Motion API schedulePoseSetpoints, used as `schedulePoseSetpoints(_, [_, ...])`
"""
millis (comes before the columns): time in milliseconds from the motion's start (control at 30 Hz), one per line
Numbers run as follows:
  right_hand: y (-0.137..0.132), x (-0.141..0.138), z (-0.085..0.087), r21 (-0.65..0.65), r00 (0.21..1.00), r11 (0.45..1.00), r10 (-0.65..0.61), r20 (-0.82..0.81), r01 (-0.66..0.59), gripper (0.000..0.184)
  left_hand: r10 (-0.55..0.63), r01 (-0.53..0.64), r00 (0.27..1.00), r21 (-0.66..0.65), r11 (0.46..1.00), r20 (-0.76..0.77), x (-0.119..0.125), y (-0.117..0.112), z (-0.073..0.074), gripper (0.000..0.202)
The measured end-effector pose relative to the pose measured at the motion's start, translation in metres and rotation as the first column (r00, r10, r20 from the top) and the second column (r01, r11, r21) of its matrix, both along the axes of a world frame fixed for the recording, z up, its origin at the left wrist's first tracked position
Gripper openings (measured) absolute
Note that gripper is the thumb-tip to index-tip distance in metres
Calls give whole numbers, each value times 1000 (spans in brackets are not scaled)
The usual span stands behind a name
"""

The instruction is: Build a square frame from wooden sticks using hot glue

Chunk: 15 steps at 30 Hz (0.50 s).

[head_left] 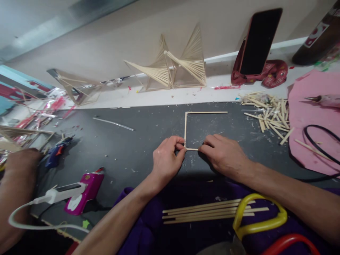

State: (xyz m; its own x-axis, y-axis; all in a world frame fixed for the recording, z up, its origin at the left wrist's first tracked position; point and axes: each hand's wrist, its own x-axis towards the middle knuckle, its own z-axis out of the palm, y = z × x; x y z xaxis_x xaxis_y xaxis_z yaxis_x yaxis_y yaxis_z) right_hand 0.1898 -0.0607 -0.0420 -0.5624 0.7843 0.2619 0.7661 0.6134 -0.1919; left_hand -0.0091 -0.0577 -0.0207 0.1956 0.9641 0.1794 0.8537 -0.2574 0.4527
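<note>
On the grey table, wooden sticks form an angular frame with three sides: a top stick [207, 112], an upright stick [185, 127] and a bottom stick [192, 149]. My left hand [170, 156] pinches the lower left corner, where the upright and bottom sticks meet. The bottom stick runs into the fingers of my right hand [224, 152], which hide its other end. Several loose sticks [202, 212] lie on the purple cloth in my lap, beside scissors [261, 216] with a yellow handle.
Finished stick models [159, 72] stand along the wall. Short stick pieces [273, 115] are piled near a pink sheet [305, 106] bearing a glue gun [324, 100]. A phone [261, 42] leans upright. At left are a magenta power strip [85, 193] and another person's hand [22, 163].
</note>
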Motion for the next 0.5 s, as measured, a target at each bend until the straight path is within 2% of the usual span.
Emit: schedulePoseSetpoints(500, [-1, 0, 0, 12, 1000, 1000, -5, 24, 5, 16, 36, -35, 999, -57, 998, 10, 1, 1, 0, 17])
